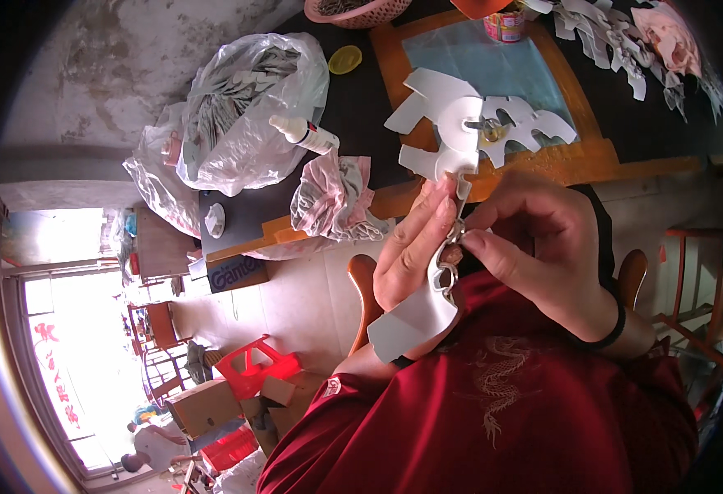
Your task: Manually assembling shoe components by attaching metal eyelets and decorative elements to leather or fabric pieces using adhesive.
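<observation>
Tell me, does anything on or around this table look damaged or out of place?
Yes: the wall beyond the table has blotchy grey patches, so it looks worn or stained. A crumpled pink-and-white cloth lies bunched at the table's edge, looking untidy.

Red characters [46, 332] running down a bright window [81, 362], large Latin lettering [231, 275] showing across a box [254, 280].

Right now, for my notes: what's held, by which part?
The left hand holds a white cutout midway; the right hand seemingly pinches its metal fitting.
</observation>
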A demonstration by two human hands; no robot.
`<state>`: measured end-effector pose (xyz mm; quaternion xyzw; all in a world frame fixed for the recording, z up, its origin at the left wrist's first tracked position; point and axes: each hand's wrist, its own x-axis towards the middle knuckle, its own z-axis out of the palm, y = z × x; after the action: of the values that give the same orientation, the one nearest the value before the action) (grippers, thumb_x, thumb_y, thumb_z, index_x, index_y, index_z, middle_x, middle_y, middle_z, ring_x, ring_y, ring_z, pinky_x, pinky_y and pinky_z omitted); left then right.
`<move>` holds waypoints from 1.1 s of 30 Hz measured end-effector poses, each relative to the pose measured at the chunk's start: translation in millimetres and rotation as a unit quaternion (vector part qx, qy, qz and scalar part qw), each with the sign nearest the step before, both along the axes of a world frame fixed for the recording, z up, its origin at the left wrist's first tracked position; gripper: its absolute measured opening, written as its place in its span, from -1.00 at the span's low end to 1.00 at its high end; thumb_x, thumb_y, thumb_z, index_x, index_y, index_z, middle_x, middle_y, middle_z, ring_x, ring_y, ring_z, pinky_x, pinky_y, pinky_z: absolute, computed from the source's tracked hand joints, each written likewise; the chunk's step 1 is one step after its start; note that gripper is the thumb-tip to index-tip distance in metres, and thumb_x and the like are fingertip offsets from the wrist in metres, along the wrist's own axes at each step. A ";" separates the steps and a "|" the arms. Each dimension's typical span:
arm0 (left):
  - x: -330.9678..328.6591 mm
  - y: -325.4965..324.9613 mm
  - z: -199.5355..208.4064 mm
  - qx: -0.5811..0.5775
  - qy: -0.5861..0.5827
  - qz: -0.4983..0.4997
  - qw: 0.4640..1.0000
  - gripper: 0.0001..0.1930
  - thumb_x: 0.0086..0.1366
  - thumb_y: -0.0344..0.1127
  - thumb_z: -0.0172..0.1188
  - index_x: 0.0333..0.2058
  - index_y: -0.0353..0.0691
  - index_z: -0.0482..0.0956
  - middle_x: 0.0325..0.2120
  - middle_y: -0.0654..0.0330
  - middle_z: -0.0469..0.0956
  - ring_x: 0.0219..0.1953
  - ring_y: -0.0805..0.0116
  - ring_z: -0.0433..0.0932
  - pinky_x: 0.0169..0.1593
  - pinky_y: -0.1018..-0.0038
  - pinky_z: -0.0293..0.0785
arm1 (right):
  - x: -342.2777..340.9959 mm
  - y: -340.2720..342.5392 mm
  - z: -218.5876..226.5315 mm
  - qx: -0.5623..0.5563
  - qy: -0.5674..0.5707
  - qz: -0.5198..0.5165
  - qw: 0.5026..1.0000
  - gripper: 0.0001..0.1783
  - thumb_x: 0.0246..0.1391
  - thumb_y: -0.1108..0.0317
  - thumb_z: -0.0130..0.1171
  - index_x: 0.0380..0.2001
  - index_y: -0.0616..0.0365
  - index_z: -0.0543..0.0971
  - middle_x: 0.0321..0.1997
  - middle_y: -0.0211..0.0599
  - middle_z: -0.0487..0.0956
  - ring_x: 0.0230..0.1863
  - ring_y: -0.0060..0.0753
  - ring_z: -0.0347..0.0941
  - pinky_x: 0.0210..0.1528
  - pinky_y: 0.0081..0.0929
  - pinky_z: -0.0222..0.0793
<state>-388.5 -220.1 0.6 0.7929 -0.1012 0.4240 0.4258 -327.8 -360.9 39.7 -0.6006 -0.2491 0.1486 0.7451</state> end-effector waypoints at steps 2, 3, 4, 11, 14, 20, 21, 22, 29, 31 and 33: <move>-0.3 -0.2 3.7 -0.004 -0.001 -0.008 1.000 -0.68 0.35 -0.40 0.06 0.05 -0.38 0.48 0.05 -0.14 0.50 0.13 0.01 0.48 0.21 0.20 0.37 | -0.6 -0.6 1.6 0.009 0.036 0.007 0.999 -0.90 0.01 0.50 0.33 -0.45 0.28 0.59 -0.47 -0.49 0.54 -0.50 -0.83 0.36 -0.48 -0.78 0.22; -2.0 0.5 5.9 -0.007 0.002 -0.016 1.000 -0.65 0.25 -0.49 0.15 0.03 -0.39 0.51 0.05 -0.14 0.50 0.14 0.00 0.47 0.23 0.19 0.36 | -1.2 0.5 1.0 0.023 0.057 0.008 0.998 -0.90 0.03 0.50 0.32 -0.44 0.29 0.59 -0.48 -0.48 0.55 -0.49 -0.83 0.38 -0.47 -0.79 0.25; -3.1 0.7 6.1 -0.003 0.005 -0.017 1.000 -0.63 0.20 -0.53 0.19 0.02 -0.39 0.52 0.05 -0.15 0.50 0.15 0.00 0.47 0.24 0.18 0.35 | -1.7 1.1 0.7 0.037 0.078 0.008 0.996 -0.90 0.04 0.50 0.31 -0.44 0.29 0.59 -0.48 -0.48 0.56 -0.47 -0.84 0.40 -0.45 -0.79 0.29; -6.5 -0.9 6.7 0.004 0.045 -0.015 0.999 -0.63 0.19 -0.51 0.23 0.01 -0.38 0.53 0.05 -0.15 0.50 0.15 0.00 0.48 0.27 0.14 0.31 | -4.7 1.3 1.5 0.056 0.138 0.035 0.988 -0.92 0.05 0.56 0.26 -0.43 0.29 0.53 -0.45 -0.48 0.56 -0.43 -0.82 0.42 -0.41 -0.78 0.34; -6.2 -0.3 -1.5 -0.116 0.053 -0.044 0.991 -0.68 0.26 -0.47 0.20 -0.01 -0.39 0.53 0.03 -0.15 0.52 0.11 0.01 0.51 0.23 0.16 0.36 | -9.4 8.3 -6.1 0.098 0.131 0.028 0.986 -0.89 0.02 0.55 0.26 -0.45 0.26 0.50 -0.44 -0.52 0.51 -0.42 -0.83 0.37 -0.42 -0.77 0.30; -9.2 -13.0 -5.2 -0.477 0.114 -0.143 0.860 -0.72 0.44 -0.30 0.01 -0.06 -0.41 0.50 -0.01 -0.08 0.54 0.05 0.14 0.53 0.17 0.23 0.41 | -5.3 8.1 -11.2 0.018 -0.070 -0.048 0.996 -0.83 -0.15 0.50 0.31 -0.51 0.19 0.47 -0.52 -0.47 0.44 -0.52 -0.73 0.31 -0.50 -0.70 0.22; -9.9 -15.0 1.0 -0.501 0.126 -0.168 0.840 -0.71 0.44 -0.28 0.00 -0.02 -0.39 0.46 0.00 -0.05 0.51 0.06 0.15 0.50 0.18 0.23 0.39 | 1.9 7.3 -16.5 0.000 -0.155 -0.081 0.985 -0.83 -0.18 0.50 0.31 -0.52 0.18 0.47 -0.53 -0.44 0.43 -0.55 -0.69 0.31 -0.51 -0.69 0.21; -12.5 -16.7 9.6 -0.524 0.137 -0.192 0.819 -0.68 0.45 -0.25 0.00 0.02 -0.37 0.41 0.01 -0.01 0.48 0.08 0.16 0.47 0.19 0.23 0.37 | 5.8 6.9 -19.6 -0.018 -0.239 -0.113 0.964 -0.82 -0.22 0.50 0.31 -0.54 0.18 0.47 -0.54 -0.41 0.42 -0.58 -0.65 0.31 -0.53 -0.67 0.20; -20.1 -15.8 14.3 -0.518 0.150 -0.203 0.817 -0.72 0.46 -0.28 -0.03 0.01 -0.34 0.40 -0.01 0.03 0.47 0.08 0.15 0.45 0.19 0.18 0.37 | 7.1 5.7 -1.8 -0.061 -0.318 -0.174 0.930 -0.81 -0.29 0.56 0.29 -0.54 0.19 0.48 -0.54 -0.38 0.42 -0.61 -0.53 0.34 -0.61 -0.59 0.22; -20.8 -15.4 13.9 -0.503 0.159 -0.200 0.825 -0.74 0.45 -0.29 -0.03 -0.02 -0.34 0.41 -0.03 0.03 0.48 0.07 0.16 0.45 0.20 0.17 0.35 | 7.2 6.1 -3.5 -0.052 -0.307 -0.175 0.934 -0.81 -0.29 0.58 0.28 -0.53 0.20 0.48 -0.54 -0.38 0.42 -0.61 -0.53 0.34 -0.61 -0.59 0.22; -20.6 -14.5 14.9 -0.473 0.170 -0.191 0.843 -0.76 0.45 -0.30 -0.02 -0.06 -0.35 0.43 -0.04 0.03 0.48 0.07 0.17 0.44 0.21 0.17 0.33 | 6.6 5.2 -3.5 -0.052 -0.304 -0.175 0.935 -0.81 -0.29 0.59 0.27 -0.52 0.21 0.48 -0.53 -0.37 0.42 -0.60 -0.54 0.34 -0.61 -0.59 0.22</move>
<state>-409.1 -234.6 15.5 0.5204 0.0361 0.1894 0.8319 -321.2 -355.6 36.2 -0.6892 -0.3461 -0.1613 0.6158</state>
